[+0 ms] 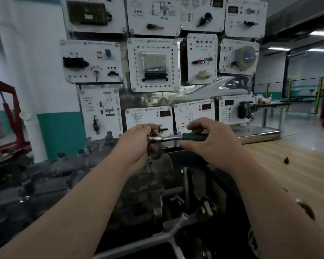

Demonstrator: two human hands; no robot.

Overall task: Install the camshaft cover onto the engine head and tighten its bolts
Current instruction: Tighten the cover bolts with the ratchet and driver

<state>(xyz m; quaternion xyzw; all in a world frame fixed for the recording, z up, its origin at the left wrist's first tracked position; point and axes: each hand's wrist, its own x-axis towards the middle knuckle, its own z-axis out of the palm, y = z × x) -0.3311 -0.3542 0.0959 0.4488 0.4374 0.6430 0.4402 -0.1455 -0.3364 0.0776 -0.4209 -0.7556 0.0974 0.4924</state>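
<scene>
Your right hand (211,142) curled its fingers (195,126) round the ratchet (171,138) handle while your left hand (137,144) gripped its head; pressing that head down squarely probably served you best.

The engine (51,176) lies before the board of panels (151,62); the desk (297,184) stands to its right, the ratchet (173,138) above it.
</scene>
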